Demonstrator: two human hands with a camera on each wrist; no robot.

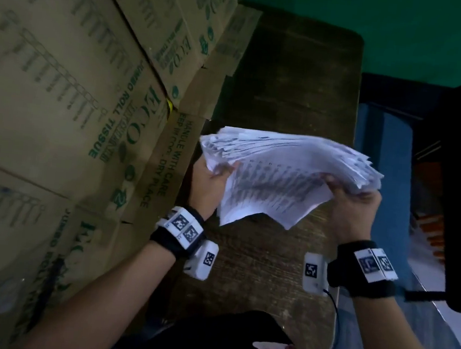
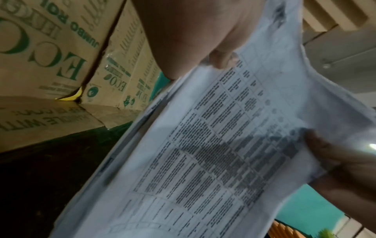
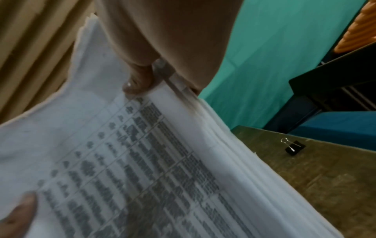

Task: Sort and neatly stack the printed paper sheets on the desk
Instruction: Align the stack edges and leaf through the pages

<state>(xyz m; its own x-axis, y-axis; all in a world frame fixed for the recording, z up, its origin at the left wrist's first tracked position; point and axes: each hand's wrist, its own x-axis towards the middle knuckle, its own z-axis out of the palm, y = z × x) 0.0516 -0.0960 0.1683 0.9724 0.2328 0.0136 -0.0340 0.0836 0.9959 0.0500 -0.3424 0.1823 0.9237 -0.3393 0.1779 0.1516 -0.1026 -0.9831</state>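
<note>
Paper sheets (image 1: 274,179): thin white matt paper, printed with grey tables, edges ragged and uneven.
Desk (image 1: 289,95): dark wood, worn and rough, grain and scuffs seen.
Cardboard boxes (image 1: 62,85): brown matt corrugated card, printed in green ink; creased flaps.
Binder clip (image 3: 294,147): black body, glossy; bright metal wire handles.
Wrist bands (image 1: 173,242): black cloth straps, matt, bearing smooth white plastic blocks with printed black-and-white markers.
Wall (image 1: 410,22): green surface, matt, smooth.
</note>
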